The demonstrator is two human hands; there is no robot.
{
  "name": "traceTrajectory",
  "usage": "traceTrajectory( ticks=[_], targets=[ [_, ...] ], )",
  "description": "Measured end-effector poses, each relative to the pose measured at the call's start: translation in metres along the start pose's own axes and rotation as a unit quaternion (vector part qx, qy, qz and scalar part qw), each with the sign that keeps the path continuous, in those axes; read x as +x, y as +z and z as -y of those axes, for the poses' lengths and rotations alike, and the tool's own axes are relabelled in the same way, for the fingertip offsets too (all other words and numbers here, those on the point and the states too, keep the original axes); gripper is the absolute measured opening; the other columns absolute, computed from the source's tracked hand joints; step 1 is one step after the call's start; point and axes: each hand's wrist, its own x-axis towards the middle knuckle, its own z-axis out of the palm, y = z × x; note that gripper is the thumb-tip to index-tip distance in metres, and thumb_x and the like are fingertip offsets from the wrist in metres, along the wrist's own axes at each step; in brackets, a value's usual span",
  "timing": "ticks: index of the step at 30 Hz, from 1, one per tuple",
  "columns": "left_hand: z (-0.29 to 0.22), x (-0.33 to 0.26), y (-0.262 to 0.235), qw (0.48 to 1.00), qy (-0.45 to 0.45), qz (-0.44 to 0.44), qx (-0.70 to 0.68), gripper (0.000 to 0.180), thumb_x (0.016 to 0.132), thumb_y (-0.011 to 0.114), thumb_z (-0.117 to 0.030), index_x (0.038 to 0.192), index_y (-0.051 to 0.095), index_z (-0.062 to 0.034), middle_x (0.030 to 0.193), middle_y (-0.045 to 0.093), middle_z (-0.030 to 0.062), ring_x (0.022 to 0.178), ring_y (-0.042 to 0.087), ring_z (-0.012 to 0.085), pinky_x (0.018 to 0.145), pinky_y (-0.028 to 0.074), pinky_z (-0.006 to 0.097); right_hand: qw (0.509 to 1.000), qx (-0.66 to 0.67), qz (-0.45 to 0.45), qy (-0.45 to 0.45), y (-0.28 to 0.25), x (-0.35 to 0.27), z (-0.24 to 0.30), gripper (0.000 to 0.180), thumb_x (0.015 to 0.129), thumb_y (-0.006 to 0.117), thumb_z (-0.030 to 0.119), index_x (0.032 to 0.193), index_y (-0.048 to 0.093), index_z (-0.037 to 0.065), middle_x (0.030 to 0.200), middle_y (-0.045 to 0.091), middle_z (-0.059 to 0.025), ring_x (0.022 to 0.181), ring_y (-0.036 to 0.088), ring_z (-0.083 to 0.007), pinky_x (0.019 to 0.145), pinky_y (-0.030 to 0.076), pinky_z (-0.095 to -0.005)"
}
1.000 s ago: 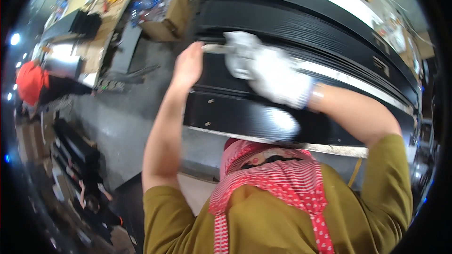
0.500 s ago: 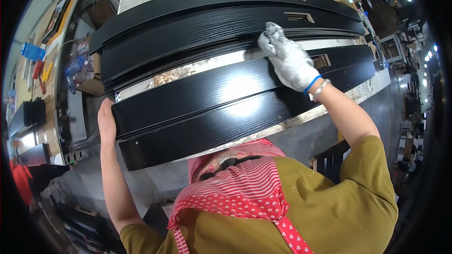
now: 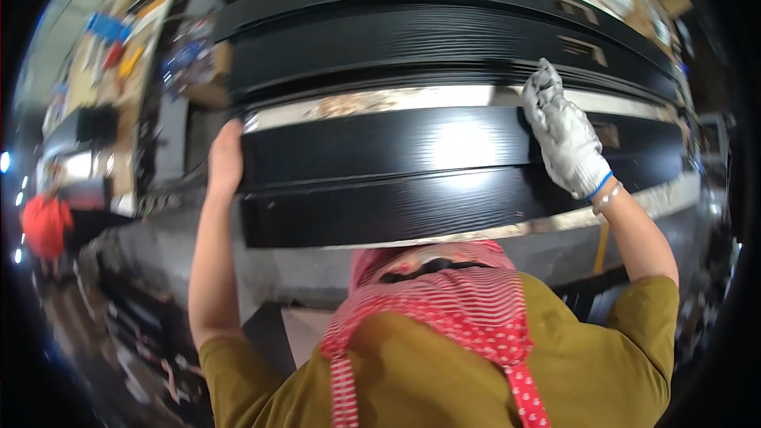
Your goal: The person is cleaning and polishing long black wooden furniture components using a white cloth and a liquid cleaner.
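Note:
Two long black boards lie side by side in front of me, a rear one (image 3: pixel 357 143) with a cut-out near its right end and a front one (image 3: pixel 357 214). My bare left hand (image 3: pixel 227 160) is closed at the left end of the rear board, its fingers partly hidden. Over the right part of that board is my right hand (image 3: pixel 564 139), in a white knit glove with greyish fingertips. Its fingers are bunched together, and I cannot make out what they hold, if anything.
Further back lie more black boards (image 3: pixel 333 47) with rectangular cut-outs at their right ends. A pale work surface (image 3: pixel 432 97) shows between the groups. At left stands a bench with tools and a blue item (image 3: pixel 108 28). A person in red (image 3: pixel 46 226) is at the far left.
The whole scene has shifted right and turned slightly in view. My gloved right hand remains over the right part of the rear board, my left hand at its left end.

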Motion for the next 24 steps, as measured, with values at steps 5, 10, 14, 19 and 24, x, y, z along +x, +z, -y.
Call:
traceTrajectory(
  ticks=[5,10,14,19,24],
  targets=[
    [-0.003,-0.004,-0.001,0.999,-0.014,0.031,-0.040,0.034,0.100,0.037,-0.027,0.092,0.053,0.0024,0.087,0.055,0.0218,0.085,0.053,0.0368,0.082,0.043,0.040,0.943,-0.088,0.101,-0.304,0.094,0.059,0.158,0.027,0.083,0.056,0.009,0.108,0.057,-0.001,0.077,0.062,-0.0192,0.064,0.067,-0.0293,0.053,0.054,-0.0381],
    [0.022,-0.009,0.001,0.994,-0.028,0.031,-0.103,0.040,0.100,0.040,-0.026,0.122,0.058,0.0014,0.118,0.065,0.0223,0.112,0.059,0.0344,0.097,0.043,0.036,0.933,0.089,0.116,-0.330,0.184,0.109,0.283,0.025,0.077,0.062,0.013,0.098,0.066,0.001,0.083,0.067,-0.0218,0.070,0.068,-0.0367,0.060,0.055,-0.0445],
    [-0.007,-0.009,-0.004,0.993,-0.078,0.030,-0.080,0.038,0.100,0.039,-0.028,0.108,0.058,0.0044,0.098,0.064,0.0210,0.097,0.060,0.0325,0.089,0.044,0.036,0.930,-0.028,0.169,-0.326,0.130,0.094,0.240,0.037,0.079,0.060,0.015,0.112,0.059,-0.002,0.070,0.064,-0.0203,0.055,0.064,-0.0316,0.048,0.052,-0.0425],
    [-0.015,-0.016,-0.008,0.994,-0.081,-0.002,-0.078,0.037,0.101,0.037,-0.030,0.097,0.055,0.0028,0.091,0.058,0.0197,0.088,0.054,0.0344,0.084,0.043,0.037,0.942,-0.088,0.147,-0.290,0.084,0.075,0.191,0.048,0.086,0.051,0.004,0.132,0.043,-0.003,0.115,0.061,-0.0204,0.093,0.067,-0.0333,0.078,0.056,-0.0400],
    [-0.011,-0.007,-0.006,0.996,-0.078,0.014,-0.040,0.041,0.102,0.035,-0.033,0.103,0.055,0.0034,0.096,0.060,0.0248,0.096,0.055,0.0437,0.086,0.043,0.042,0.942,-0.008,0.172,-0.289,0.150,0.114,0.254,0.030,0.079,0.056,0.004,0.109,0.060,0.000,0.091,0.067,-0.0211,0.077,0.069,-0.0362,0.070,0.056,-0.0427]
  ],
)
